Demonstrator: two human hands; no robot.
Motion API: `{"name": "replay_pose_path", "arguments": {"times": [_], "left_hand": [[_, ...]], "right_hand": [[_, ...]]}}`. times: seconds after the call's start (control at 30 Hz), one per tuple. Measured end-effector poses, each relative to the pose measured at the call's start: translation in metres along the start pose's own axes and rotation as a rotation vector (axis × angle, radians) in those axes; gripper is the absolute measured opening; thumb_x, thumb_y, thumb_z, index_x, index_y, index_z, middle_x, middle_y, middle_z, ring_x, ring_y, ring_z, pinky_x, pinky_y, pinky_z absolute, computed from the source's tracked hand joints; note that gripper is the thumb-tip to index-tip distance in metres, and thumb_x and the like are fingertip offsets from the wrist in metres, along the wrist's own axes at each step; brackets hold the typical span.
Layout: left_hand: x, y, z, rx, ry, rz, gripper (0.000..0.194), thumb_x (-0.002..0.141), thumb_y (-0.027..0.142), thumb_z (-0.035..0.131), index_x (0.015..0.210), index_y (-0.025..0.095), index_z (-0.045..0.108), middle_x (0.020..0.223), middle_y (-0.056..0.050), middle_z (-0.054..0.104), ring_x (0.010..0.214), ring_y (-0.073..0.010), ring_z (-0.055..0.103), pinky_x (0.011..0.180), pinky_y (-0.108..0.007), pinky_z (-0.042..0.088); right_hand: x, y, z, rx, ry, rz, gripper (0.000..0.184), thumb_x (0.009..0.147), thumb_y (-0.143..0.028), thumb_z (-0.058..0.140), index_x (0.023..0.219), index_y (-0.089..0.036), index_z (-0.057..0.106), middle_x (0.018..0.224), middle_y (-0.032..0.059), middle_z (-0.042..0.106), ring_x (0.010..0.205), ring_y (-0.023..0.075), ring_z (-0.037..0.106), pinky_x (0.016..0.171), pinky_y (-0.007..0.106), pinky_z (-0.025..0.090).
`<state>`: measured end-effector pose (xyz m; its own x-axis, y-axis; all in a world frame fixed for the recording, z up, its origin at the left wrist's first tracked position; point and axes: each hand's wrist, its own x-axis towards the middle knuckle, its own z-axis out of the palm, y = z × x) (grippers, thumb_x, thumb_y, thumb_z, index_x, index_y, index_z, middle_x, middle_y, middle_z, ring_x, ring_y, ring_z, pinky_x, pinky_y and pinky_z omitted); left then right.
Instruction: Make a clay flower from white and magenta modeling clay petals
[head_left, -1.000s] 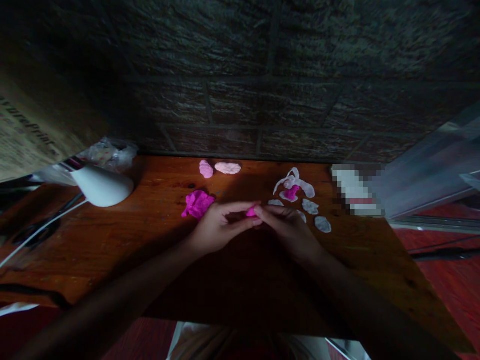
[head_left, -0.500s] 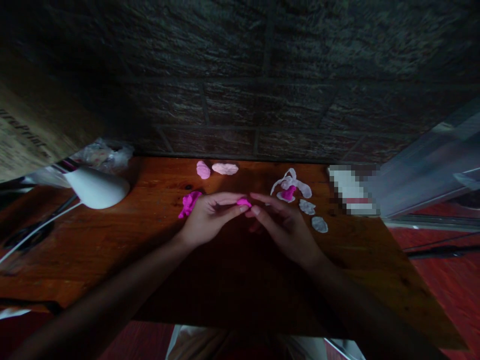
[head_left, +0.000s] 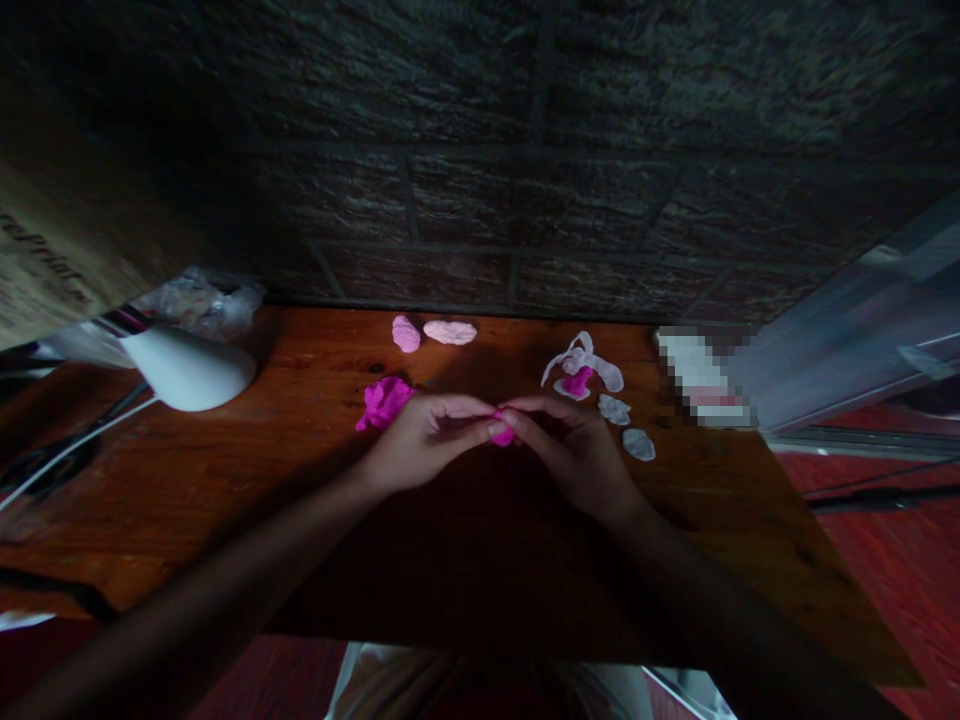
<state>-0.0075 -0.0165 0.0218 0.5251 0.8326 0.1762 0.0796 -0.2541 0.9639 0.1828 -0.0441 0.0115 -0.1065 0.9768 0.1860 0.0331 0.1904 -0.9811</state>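
Observation:
A small piece of bright pink modelling clay [head_left: 502,432] is pinched between both hands above the wooden table. My left hand [head_left: 416,440] grips it from the left with thumb and fingers. From the right, my right hand [head_left: 577,450] holds the same piece, thumb against it. Just beyond my left hand lies a larger crumpled lump of magenta clay [head_left: 384,401]. Past my right hand is a whitish clay shape with looped strips [head_left: 582,352] and a magenta centre [head_left: 577,381]. Flat whitish pieces [head_left: 615,409] lie near it.
Two pale pink lumps [head_left: 450,332] sit near the brick wall [head_left: 465,200]. At left stand a white cone-shaped object [head_left: 191,368] with a cable, a plastic bag [head_left: 214,303] and a cardboard box [head_left: 60,240]. A blurred-out box [head_left: 705,380] lies at right beside a translucent panel [head_left: 847,340].
My right fingers came off the pink clay half a second ago and now press on it again. The piece has turned and hangs lower between the thumbs.

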Motion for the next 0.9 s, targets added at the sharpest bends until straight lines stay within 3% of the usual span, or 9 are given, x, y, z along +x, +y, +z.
{"name": "replay_pose_path", "arguments": {"times": [0.27, 0.53, 0.67, 0.9], "left_hand": [[0.0001, -0.0001, -0.0033, 0.040, 0.051, 0.029, 0.014, 0.091, 0.025, 0.067, 0.090, 0.015, 0.076, 0.087, -0.006, 0.080, 0.080, -0.0156, 0.074, 0.079, -0.028, 0.060], [0.0025, -0.0015, -0.0030, -0.011, 0.046, -0.036, 0.015, 0.090, 0.028, 0.068, 0.093, 0.015, 0.076, 0.089, -0.005, 0.078, 0.082, -0.0153, 0.072, 0.080, -0.027, 0.058], [0.0034, -0.0019, -0.0017, -0.028, -0.012, -0.098, 0.016, 0.088, 0.031, 0.070, 0.087, 0.016, 0.076, 0.083, -0.004, 0.077, 0.077, -0.0152, 0.071, 0.074, -0.027, 0.058], [0.0014, -0.0032, -0.0028, 0.015, -0.039, -0.042, 0.021, 0.091, 0.031, 0.068, 0.079, 0.015, 0.075, 0.075, -0.004, 0.075, 0.068, -0.0140, 0.068, 0.067, -0.024, 0.056]], "right_hand": [[0.0010, -0.0027, 0.0000, 0.093, -0.053, 0.179, 0.025, 0.084, -0.045, 0.074, 0.096, -0.023, 0.079, 0.078, -0.0010, 0.075, 0.063, 0.0107, 0.062, 0.057, 0.024, 0.050], [0.0030, -0.0016, -0.0016, 0.074, -0.048, 0.154, 0.025, 0.084, -0.043, 0.074, 0.099, -0.022, 0.077, 0.079, 0.0002, 0.075, 0.063, 0.0112, 0.062, 0.058, 0.025, 0.052], [0.0016, -0.0014, 0.0009, 0.055, -0.030, 0.130, 0.026, 0.086, -0.043, 0.072, 0.101, -0.021, 0.076, 0.080, 0.0009, 0.074, 0.063, 0.0119, 0.062, 0.059, 0.026, 0.053], [-0.0003, -0.0010, 0.0027, 0.040, -0.042, 0.070, 0.023, 0.083, -0.039, 0.076, 0.100, -0.024, 0.077, 0.084, 0.0007, 0.076, 0.067, 0.0134, 0.065, 0.063, 0.027, 0.054]]}}
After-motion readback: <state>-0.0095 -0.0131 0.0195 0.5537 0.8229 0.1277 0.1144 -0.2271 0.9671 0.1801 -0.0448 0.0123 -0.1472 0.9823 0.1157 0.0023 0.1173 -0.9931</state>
